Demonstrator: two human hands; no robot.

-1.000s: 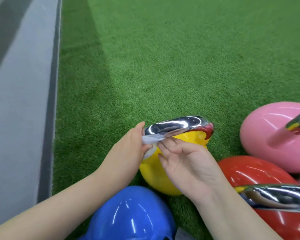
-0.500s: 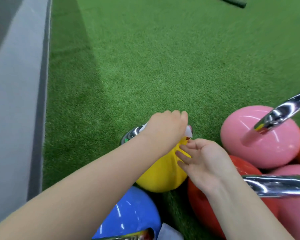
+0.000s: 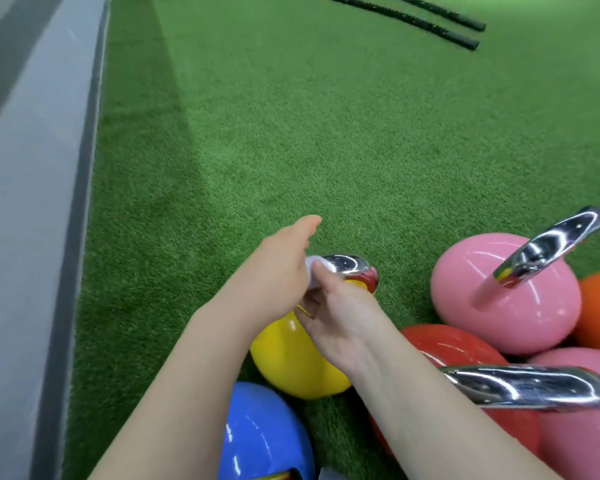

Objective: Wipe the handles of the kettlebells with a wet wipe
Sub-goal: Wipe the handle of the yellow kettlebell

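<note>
We have both hands on the yellow kettlebell (image 3: 291, 362), which sits on the green turf (image 3: 291, 150) at the left edge of the cluster, with the blue kettlebell (image 3: 264, 434) nearer us and the red kettlebell (image 3: 454, 344) just to its right. Its chrome handle (image 3: 347, 265) rises at the far side of the yellow body, and its long axis runs left to right across our view, its right end dropping into a red and yellow collar.

The left hand (image 3: 278, 282) is the nearer one to the handle's left end: it covers that end from above, thumb stretched forward and free, with the white wet wipe (image 3: 310, 268) showing at the hand's edge against the chrome (whether the hidden fingers curl round the bar we cannot tell). The right hand (image 3: 336, 317) comes in from below and to the right, its thumb lying up against the wipe beside the handle; its fingers are tucked under and out of sight, so its hold is unclear too.

We judge the stroke must run rightward along the bar, since the bare chrome lies to the right of the wipe. The pink kettlebell (image 3: 506, 296) and its handle stand well apart to the right, untouched.
</note>
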